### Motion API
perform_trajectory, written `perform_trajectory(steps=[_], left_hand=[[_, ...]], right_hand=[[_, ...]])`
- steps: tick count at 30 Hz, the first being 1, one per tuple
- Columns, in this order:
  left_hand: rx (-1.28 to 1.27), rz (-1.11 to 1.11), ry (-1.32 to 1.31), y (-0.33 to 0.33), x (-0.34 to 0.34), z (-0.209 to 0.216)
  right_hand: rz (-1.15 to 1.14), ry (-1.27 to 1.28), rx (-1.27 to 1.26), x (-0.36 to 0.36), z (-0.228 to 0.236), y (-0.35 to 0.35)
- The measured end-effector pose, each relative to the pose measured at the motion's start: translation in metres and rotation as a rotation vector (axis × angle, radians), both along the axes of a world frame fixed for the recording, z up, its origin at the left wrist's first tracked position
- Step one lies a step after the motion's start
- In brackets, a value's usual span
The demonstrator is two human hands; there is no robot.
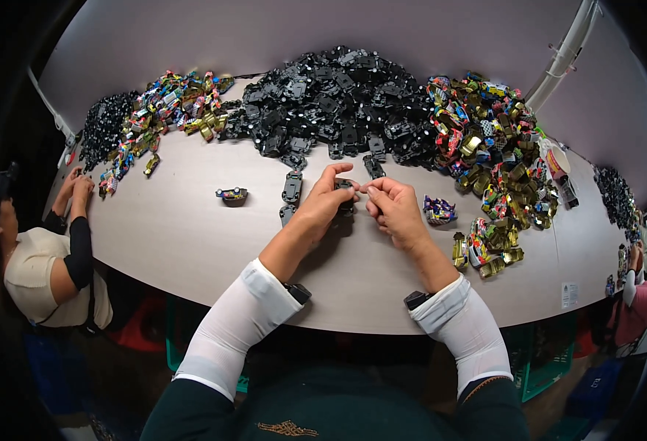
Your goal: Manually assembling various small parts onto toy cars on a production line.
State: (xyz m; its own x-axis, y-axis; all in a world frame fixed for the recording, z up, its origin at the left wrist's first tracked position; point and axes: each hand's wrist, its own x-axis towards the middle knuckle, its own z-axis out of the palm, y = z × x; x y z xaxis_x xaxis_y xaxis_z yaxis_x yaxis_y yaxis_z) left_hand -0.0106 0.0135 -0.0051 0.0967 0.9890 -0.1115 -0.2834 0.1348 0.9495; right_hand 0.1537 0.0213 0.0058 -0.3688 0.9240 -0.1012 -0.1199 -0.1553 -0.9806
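Item: black toy-car chassis [344, 200], light, rigid plastic; your left hand [322, 204] clamps its sides, your right hand [391, 207] pinches a small part against it.

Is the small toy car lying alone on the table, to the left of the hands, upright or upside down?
Cannot tell for sure. The toy car shows a colourful top and a dark lower part, which suggests upright, but it is too small to confirm.

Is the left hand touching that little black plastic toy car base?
Touching. The head view shows the left hand with fingers curled around the small black plastic toy car base, no gap visible.
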Motion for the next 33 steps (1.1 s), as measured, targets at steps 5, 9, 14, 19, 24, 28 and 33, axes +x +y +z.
perform_trajectory(steps=[5, 9, 14, 19, 24, 28, 33], left_hand=[[0.013, -0.022, -0.005, -0.008, 0.001, 0.01], [0.0, -0.051, -0.054, -0.001, -0.007, 0.008], [-0.081, -0.126, -0.042, -0.006, -0.007, 0.015], [-0.043, -0.116, 0.04, -0.008, -0.004, 0.013], [-0.022, -0.136, 0.048, -0.006, -0.004, 0.004], [0.009, -0.119, 0.073, -0.004, -0.002, -0.003], [0.032, -0.084, 0.087, -0.005, 0.001, -0.005]], right_hand=[[-0.063, 0.095, -0.139, 0.001, 0.006, 0.0], [-0.049, 0.1, -0.145, 0.002, 0.008, 0.0], [-0.057, 0.122, -0.184, 0.003, 0.005, 0.001], [0.02, 0.221, -0.293, 0.007, 0.003, 0.003], [0.091, 0.263, -0.332, 0.005, 0.006, -0.001], [0.07, 0.267, -0.326, 0.005, 0.004, 0.0], [0.052, 0.275, -0.334, 0.003, 0.004, -0.002]])
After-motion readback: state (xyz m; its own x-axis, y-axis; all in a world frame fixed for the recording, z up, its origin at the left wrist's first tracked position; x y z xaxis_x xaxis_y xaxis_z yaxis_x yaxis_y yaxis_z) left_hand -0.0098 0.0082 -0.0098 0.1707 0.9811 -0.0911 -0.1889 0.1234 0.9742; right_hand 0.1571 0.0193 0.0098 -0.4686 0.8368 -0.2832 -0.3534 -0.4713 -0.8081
